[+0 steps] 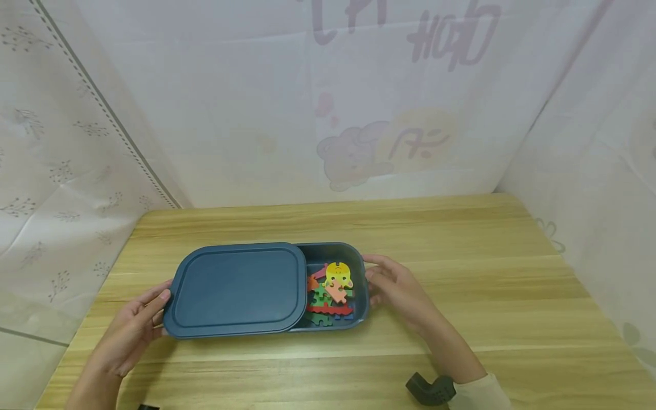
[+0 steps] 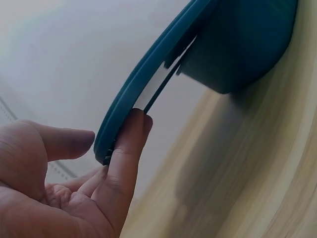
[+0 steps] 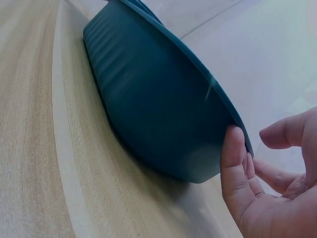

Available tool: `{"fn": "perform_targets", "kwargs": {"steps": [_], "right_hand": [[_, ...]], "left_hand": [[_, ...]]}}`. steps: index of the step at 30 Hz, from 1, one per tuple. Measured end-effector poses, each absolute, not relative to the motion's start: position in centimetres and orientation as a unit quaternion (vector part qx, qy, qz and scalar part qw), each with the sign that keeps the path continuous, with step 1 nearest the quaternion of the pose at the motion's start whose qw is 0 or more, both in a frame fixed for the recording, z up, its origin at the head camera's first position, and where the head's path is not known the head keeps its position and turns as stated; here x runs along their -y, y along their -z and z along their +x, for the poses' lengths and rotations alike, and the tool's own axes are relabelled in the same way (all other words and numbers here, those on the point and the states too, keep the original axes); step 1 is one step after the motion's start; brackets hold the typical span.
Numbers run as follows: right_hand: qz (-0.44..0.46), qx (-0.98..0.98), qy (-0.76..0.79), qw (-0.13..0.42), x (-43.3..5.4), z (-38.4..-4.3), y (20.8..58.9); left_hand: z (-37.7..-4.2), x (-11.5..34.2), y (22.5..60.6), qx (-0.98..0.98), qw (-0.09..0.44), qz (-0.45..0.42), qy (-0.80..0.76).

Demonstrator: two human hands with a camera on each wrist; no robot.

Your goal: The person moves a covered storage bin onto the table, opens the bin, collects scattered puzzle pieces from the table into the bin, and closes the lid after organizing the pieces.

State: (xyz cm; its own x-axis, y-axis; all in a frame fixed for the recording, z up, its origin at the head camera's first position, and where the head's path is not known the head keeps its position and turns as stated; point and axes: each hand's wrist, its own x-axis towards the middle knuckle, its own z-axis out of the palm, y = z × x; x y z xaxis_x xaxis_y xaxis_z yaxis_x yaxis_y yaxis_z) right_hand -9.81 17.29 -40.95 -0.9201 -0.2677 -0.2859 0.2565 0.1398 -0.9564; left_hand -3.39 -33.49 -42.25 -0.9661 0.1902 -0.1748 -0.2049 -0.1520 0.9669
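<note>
A dark blue box (image 1: 360, 299) stands on the table, its matching lid (image 1: 238, 290) shifted left so that the box's right end lies uncovered. Colourful puzzle pieces (image 1: 321, 300) are heaped inside, among them a yellow animal-head piece (image 1: 335, 272) and a red wavy piece (image 1: 330, 310). At the lid's left end my left hand (image 1: 135, 327) grips the edge, fingers underneath and thumb by the upper side. My right hand (image 1: 402, 293) holds the box's right end; in the right wrist view its fingertips (image 3: 232, 144) press the outer wall below the rim. The lid hides the rest of the contents.
The wooden table (image 1: 492, 273) extends around the box on all sides. Behind it hangs a pale printed curtain (image 1: 246, 114), with more cloth at left and right. A dark band-like device (image 1: 431, 390) is at my right wrist.
</note>
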Motion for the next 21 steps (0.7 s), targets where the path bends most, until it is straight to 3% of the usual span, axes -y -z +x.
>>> {"fn": "perform_targets", "kwargs": {"steps": [21], "right_hand": [[-0.015, -0.735, 0.651, 0.191, -16.8, -9.5, 40.8]], "left_hand": [[-4.3, 27.1, 40.9, -0.672, 0.194, 0.030, -0.714]]}}
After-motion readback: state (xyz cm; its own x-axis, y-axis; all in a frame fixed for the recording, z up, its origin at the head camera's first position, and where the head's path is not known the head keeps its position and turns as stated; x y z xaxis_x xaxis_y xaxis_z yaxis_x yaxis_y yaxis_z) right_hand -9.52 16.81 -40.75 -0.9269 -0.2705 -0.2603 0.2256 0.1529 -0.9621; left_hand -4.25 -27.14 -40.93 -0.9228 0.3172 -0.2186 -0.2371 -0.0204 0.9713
